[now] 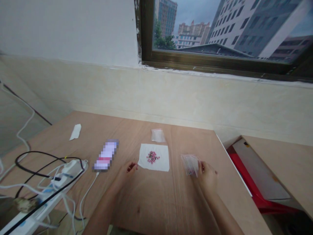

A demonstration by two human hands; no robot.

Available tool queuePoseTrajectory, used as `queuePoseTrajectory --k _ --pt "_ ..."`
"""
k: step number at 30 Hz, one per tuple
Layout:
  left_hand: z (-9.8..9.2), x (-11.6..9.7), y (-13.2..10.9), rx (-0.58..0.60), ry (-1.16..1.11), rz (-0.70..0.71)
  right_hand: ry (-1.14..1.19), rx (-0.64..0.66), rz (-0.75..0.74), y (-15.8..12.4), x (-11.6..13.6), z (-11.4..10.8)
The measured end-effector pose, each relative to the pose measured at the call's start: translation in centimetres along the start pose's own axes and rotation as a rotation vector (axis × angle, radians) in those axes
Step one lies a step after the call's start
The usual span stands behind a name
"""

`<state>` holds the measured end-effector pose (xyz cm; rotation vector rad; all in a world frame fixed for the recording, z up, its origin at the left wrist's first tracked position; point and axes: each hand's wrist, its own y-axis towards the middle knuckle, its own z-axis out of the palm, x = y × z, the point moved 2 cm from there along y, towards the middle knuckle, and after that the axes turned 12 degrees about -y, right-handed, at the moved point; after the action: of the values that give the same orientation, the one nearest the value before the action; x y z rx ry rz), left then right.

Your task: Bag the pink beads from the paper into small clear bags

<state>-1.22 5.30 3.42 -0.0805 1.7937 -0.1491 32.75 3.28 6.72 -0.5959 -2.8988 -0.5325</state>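
Note:
A white sheet of paper [163,165] lies on the table with a small heap of pink beads or similar tiny pieces [153,157] on it. My left hand [130,168] rests just left of the paper's lower corner. Its fingers are curled into a pinch, and whatever may be between them is too small to make out. To the right of the paper lies a pile of small clear plastic bags [190,164]. My right hand [206,174] is at the pile's right edge, fingers closed on a plastic bag there. Another stack of clear bags [158,135] lies behind the paper.
A phone with a blurred screen [106,156] lies at left, a white cable running from it. Further left are a white power strip [69,169] and tangled cables. A white scrap [75,132] lies at the back left. A red item [246,179] shows beyond the table's right edge.

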Motion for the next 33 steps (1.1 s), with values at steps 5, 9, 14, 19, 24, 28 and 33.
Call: queuePoseTrajectory --k 5,9,14,19,24,28,33 --pt "0.1 -2.1 0.6 0.003 0.027 0.045 0.087 -0.147 0.114 1.3 -0.1 -2.8" --pt "0.9 -5.4 0.0 0.014 0.074 0.141 0.422 -0.036 -0.109 0.8 3.5 -4.2" --pt "2.6 -9.1 -1.7 0.232 0.097 0.275 0.603 0.394 -0.569 -2.6 10.3 -4.4" --pt "3.0 -8.8 -2.5 0.439 0.088 0.202 0.634 0.485 -0.565 -4.3 13.0 -3.2" --pt "2.6 -7.2 -2.2 0.464 -0.155 0.007 0.687 0.380 -0.400 -4.2 13.4 -2.3" --pt "2.6 -6.9 -1.9 0.413 -0.207 -0.043 0.755 0.410 -0.288 -4.4 13.8 -2.2" --pt "3.0 -6.8 -2.1 0.370 -0.185 -0.040 0.884 0.772 -0.380 -5.2 14.9 -2.1"
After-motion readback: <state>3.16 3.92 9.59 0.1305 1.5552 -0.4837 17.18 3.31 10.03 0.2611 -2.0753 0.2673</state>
